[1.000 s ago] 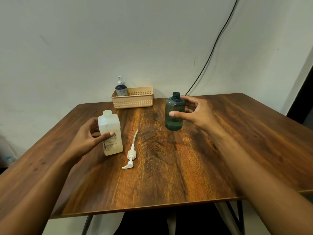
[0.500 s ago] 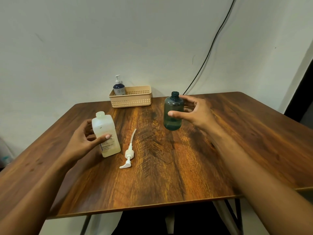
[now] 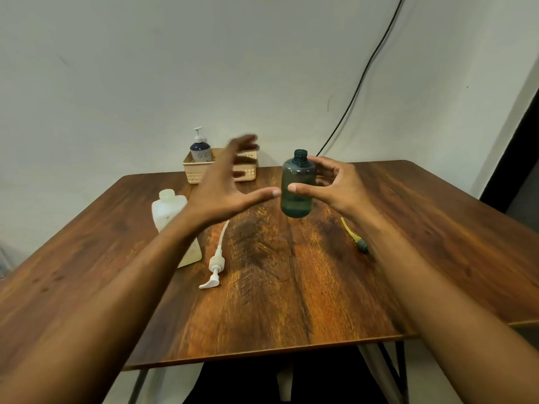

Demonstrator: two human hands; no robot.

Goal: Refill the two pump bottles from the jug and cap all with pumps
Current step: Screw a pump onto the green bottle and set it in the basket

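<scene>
Head view: your right hand (image 3: 329,188) is clamped on the teal bottle (image 3: 297,185), thumb on the front and fingers (image 3: 322,167) wrapped behind, holding it upright above the table (image 3: 291,287). Its neck is open, with no pump on it, and it looks close to empty, though the tinted wall makes the level hard to judge. Your left hand (image 3: 224,185) is spread wide and blurred, holding nothing, with its thumb tip just beside the bottle's left wall; I cannot tell if it touches.

The jug (image 3: 169,212) stands uncapped on the table behind your left forearm. A white pump (image 3: 215,258) lies flat just to its right, and a second pump (image 3: 354,236) with a yellow tube lies by your right wrist, partly hidden.

At the back, 1 blue bottle (image 3: 200,148) sits in the basket (image 3: 218,170) with its pump already on, so it looks finished, though its level cannot be read.

As I judge it, you are early to midway: the teal bottle is not yet filled, and 2 pumps are left to fit, 1 to it and 1 to the jug.
</scene>
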